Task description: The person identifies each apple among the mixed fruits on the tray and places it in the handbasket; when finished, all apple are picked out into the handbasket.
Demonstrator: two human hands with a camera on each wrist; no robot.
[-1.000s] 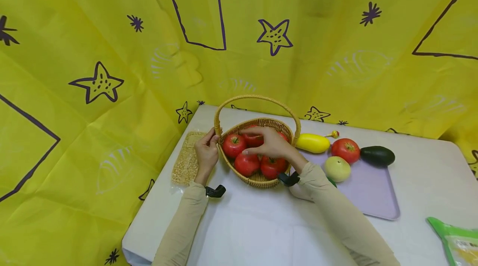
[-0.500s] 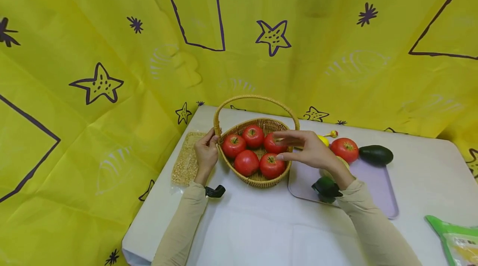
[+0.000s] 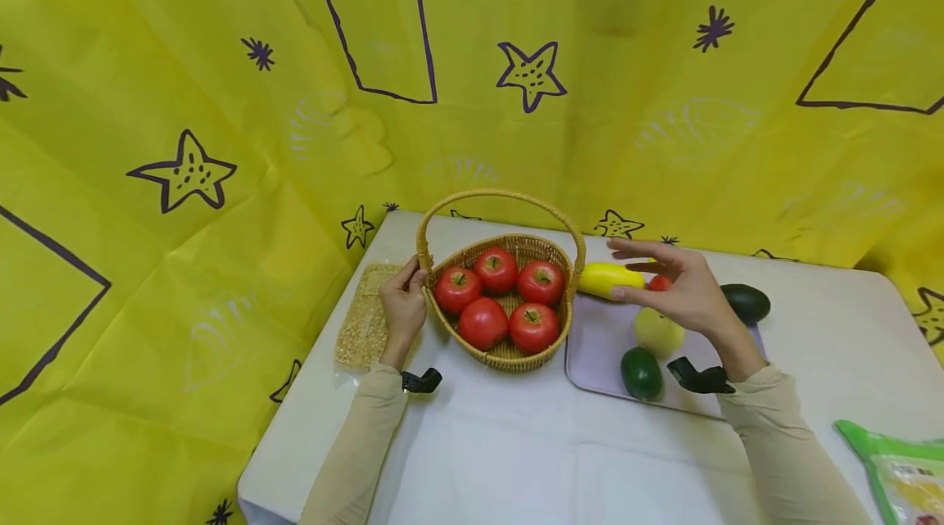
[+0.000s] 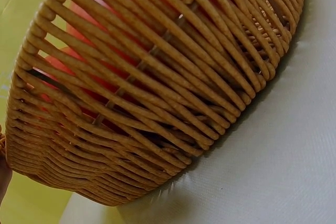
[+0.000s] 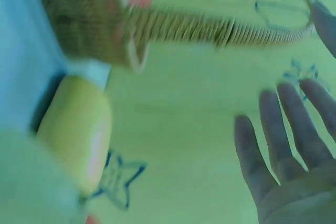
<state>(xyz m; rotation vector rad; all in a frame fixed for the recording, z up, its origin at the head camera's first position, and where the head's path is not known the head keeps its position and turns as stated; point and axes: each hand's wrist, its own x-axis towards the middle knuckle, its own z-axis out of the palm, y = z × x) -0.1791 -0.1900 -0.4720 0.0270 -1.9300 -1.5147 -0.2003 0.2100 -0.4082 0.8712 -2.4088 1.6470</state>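
A wicker basket (image 3: pixel 509 364) with a tall arched handle holds several red apples (image 3: pixel 483 323). At the foot of its handle, my left hand (image 3: pixel 403 308) pinches the left rim. The left wrist view is filled by the basket's woven side (image 4: pixel 157 77), with red showing through the gaps. My right hand (image 3: pixel 689 291), fingers spread and holding nothing, hovers over a lilac tray (image 3: pixel 597 357). Near its fingertips lies a smooth yellow oblong fruit (image 3: pixel 601 279). Below the hand are a pale green round fruit (image 3: pixel 659 333) and a dark green avocado (image 3: pixel 642 373). A red fruit (image 3: pixel 659 282) is mostly hidden behind it.
Left of the basket lies a clear bag of yellow grains (image 3: pixel 363 316). Another dark green avocado (image 3: pixel 748 304) sits right of my right hand. A green-edged packet (image 3: pixel 892 459) lies at the right. A yellow patterned curtain (image 3: pixel 472 124) hangs behind the white table (image 3: pixel 516 443).
My right hand has come out of the basket and moved right, across its rim to above the tray. My left hand keeps its hold on the basket. The apples have stayed inside.
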